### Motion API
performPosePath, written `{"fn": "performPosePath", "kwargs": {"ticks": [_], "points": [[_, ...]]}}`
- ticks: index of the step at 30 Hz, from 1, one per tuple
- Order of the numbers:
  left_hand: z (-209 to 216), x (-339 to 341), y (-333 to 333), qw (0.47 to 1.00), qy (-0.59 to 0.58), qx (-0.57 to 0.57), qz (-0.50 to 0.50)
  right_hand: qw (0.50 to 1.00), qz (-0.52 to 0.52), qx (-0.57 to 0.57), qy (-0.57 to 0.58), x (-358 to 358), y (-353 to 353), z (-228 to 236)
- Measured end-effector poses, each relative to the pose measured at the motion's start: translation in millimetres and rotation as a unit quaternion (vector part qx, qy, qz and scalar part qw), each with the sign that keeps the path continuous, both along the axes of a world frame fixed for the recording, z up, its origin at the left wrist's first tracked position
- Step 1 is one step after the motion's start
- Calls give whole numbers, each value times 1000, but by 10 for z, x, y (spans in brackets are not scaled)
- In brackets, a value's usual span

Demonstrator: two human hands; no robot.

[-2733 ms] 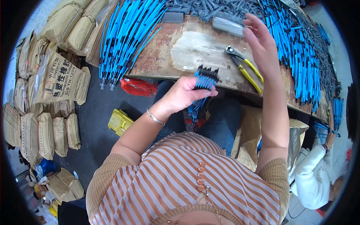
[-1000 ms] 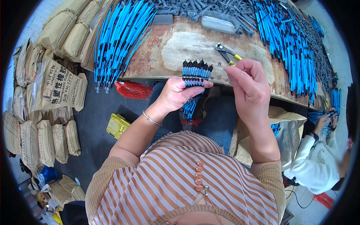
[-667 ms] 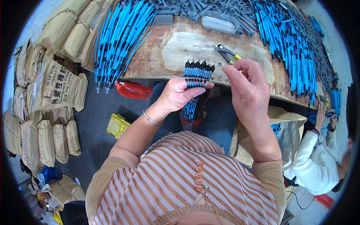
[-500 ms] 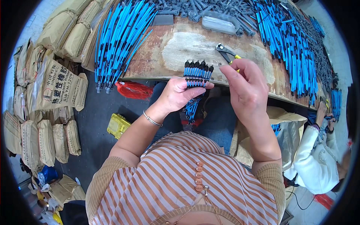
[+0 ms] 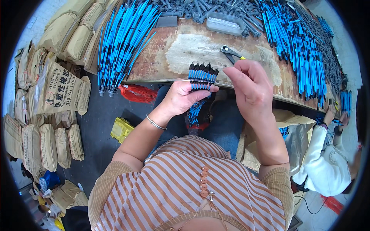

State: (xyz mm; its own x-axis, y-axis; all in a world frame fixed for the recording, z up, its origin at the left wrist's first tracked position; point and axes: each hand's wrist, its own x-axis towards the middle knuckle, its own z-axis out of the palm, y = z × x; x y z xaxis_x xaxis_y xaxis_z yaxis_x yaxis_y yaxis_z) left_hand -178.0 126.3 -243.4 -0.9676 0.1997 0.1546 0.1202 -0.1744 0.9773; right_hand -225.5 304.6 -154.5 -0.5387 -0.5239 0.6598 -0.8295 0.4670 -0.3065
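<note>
My left hand (image 5: 186, 96) is closed around a bundle of blue tubes with black tips (image 5: 203, 73), just in front of the table's near edge. The tips point away from me, and the tubes' lower ends hang below my hand over my lap. To the right of the bundle my right hand (image 5: 254, 90) is raised with thumb and forefinger pinched together. Whatever that pinch holds is too small to make out. Behind my right hand lies a pair of pliers with yellow handles (image 5: 230, 52), partly covered by the fingers.
Long blue tubes (image 5: 125, 38) lie fanned at the table's left, with another pile (image 5: 295, 50) at the right. A plastic tray of thin strips (image 5: 225, 24) stands near heaped dark grey parts (image 5: 192, 7). Stacked brown sacks (image 5: 61, 86) line the left. A co-worker (image 5: 325, 165) sits at right.
My right hand has shifted slightly left, toward the bundle. The left hand keeps its grip almost unmoved. The co-worker's hands at far right have moved a little.
</note>
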Motion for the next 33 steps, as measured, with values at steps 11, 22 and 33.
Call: {"fn": "performPosePath", "kwargs": {"ticks": [11, 22, 33], "points": [[30, 12, 33, 999, -6, -32, 28, 998, -46, -34, 8, 73, -60, -76], [14, 20, 16, 1000, -20, -10, 19, 990, -24, -62, -126, 55, -129, -120], [16, 13, -21, 1000, -15, -5, 14, 982, 51, -22, -181, -97, -35, -37]]}}
